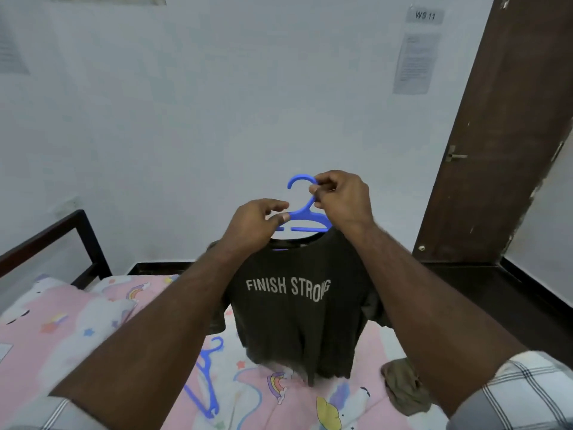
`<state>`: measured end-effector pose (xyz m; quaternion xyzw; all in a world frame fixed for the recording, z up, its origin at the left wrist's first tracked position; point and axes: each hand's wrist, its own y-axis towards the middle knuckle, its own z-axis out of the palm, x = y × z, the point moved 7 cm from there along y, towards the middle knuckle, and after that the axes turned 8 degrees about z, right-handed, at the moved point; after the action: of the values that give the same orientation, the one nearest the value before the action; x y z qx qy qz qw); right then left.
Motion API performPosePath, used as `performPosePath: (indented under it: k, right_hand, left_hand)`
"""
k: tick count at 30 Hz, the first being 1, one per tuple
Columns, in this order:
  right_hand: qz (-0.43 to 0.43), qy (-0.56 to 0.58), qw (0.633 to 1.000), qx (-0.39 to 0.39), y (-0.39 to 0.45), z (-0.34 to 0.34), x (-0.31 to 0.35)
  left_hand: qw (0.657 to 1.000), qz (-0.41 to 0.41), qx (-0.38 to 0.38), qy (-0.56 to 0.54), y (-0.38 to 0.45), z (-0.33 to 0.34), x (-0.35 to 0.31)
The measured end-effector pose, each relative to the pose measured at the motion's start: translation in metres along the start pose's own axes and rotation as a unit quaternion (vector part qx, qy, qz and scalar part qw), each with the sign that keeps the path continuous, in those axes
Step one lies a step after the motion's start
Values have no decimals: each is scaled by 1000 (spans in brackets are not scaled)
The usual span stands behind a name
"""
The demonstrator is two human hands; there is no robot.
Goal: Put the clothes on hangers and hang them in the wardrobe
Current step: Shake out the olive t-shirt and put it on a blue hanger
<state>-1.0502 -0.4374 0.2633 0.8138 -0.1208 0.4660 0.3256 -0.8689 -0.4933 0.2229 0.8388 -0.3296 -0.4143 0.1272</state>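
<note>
Above the bed point(93, 321) a dark T-shirt point(297, 321) reading FINISH STRONG hangs on a blue hanger point(305, 217). The right hand point(341, 198) pinches the hanger's neck under the hook; the left hand point(254, 225) grips its left shoulder. On the bed below the shirt lie a second blue hanger point(206, 380) and an olive garment point(406, 386).

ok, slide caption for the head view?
Both hands hold a blue hanger carrying a dark T-shirt above the bed.

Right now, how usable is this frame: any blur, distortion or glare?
Head view: wide-angle bend bows the door; wall notices too soft to read; T-shirt hem motion-blurred, its print legible; both hands, left and right, sharp; lighting flat, no glare.
</note>
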Motion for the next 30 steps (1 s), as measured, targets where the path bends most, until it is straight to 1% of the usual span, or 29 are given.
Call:
performPosePath:
  k: [3,6,9,11,12,14,16,18,20,23,30]
  right_hand:
    - [-7,12,1000,15,3,-4,6]
    - [-3,43,999,28,5,-11,6]
    - [-8,58,996,62,13,-21,1]
    - [-18,33,996,80,20,-38,-10]
    - [-16,3,996,83,23,-50,-21]
    - [9,-75,993,96,30,-74,-53]
    - [49,-125,983,123,30,-91,-89]
    - [74,-123,978,151,28,-96,-113]
    - [62,-124,976,166,28,-95,-121]
    - [41,-134,981,134,32,-99,-122]
    - [69,-133,984,98,37,-106,-135]
  left_hand:
    - [1000,14,23,-10,7,17,-12]
    - [1000,18,24,-9,15,29,-24]
    - [999,26,23,-4,21,37,-32]
    - [1000,28,10,-11,23,34,-33]
    - [1000,27,1,-13,25,30,-32]
    - [999,25,-19,-12,28,23,-31]
    - [999,19,-33,-10,32,16,-30]
    - [999,17,-48,-13,36,8,-29]
    - [998,17,-60,-15,42,1,-29]
    - [997,21,-69,-11,48,-10,-32]
    - [996,22,-87,9,52,-41,-31]
